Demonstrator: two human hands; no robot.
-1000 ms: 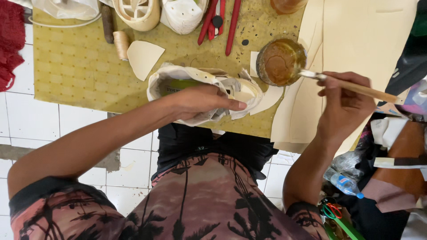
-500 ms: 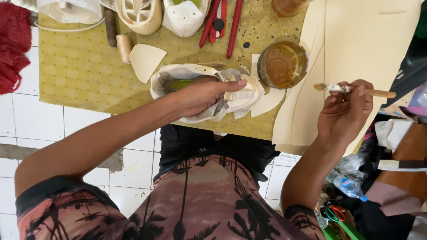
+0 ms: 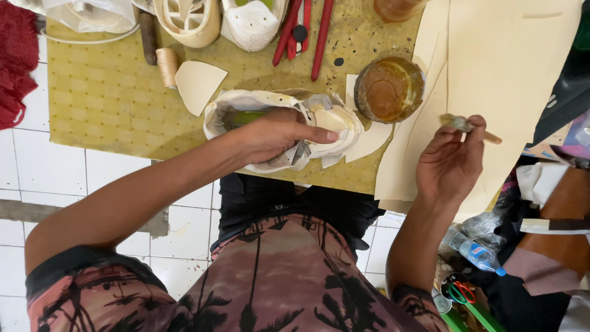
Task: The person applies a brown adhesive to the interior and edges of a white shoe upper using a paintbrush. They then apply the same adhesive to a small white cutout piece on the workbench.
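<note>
My left hand (image 3: pixel 279 132) lies flat over the white shoe upper (image 3: pixel 289 132), fingers stretched and pressing it down; it rests at the near edge of the yellow mat (image 3: pixel 104 92), toward its right end. My right hand (image 3: pixel 452 163) is closed around a small brush (image 3: pixel 470 128), pinched between thumb and fingertips, over the pale cream sheet (image 3: pixel 510 67) that covers the right side. Just beyond the shoe upper stands a round tin of brown glue (image 3: pixel 389 88). A cut cream piece (image 3: pixel 198 83) and a thread spool (image 3: pixel 166 66) lie left of it. At the far edge are red-handled pliers (image 3: pixel 304 27) and two more shoes (image 3: pixel 218 21).
</note>
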